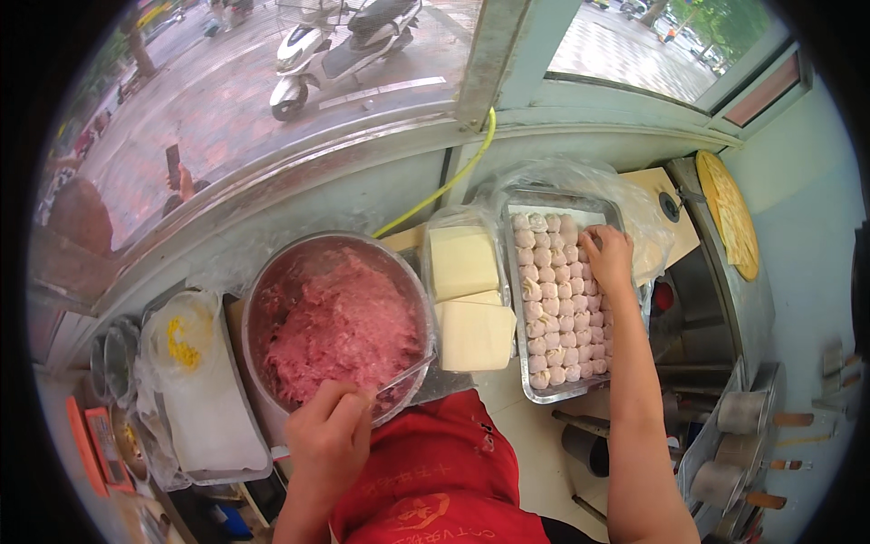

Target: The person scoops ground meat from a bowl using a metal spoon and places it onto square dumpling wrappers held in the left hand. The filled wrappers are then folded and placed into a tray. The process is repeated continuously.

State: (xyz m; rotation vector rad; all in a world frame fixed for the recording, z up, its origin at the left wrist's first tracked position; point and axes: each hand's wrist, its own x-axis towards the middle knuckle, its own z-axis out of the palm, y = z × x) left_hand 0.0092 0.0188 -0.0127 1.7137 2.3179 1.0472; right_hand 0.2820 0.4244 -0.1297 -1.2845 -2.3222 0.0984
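Note:
A large metal bowl (pixel 253 353) of pink minced meat (pixel 340 319) stands in front of me. At its near rim my left hand (pixel 333 421) is closed around a thin flat tool (pixel 406 374), whose tip lies over the rim. My right hand (pixel 606 248) is at the upper right of a metal tray (pixel 567 394), fingertips bent down by the last column of filled dumplings (pixel 554 299); whether a dumpling is between them is hidden. Two stacks of square dough wrappers (pixel 465 262) (pixel 476 336) lie between bowl and tray, the far one in a clear plastic bag.
A paper-lined tray (pixel 211 421) with a plastic bag of yellow bits (pixel 182 343) is at the left. Beyond the bowl runs a window wall with a yellow hose (pixel 442 190). Round flatbread (pixel 731 217) and handled strainers (pixel 741 411) are on the right. Outside, a hand holds a phone.

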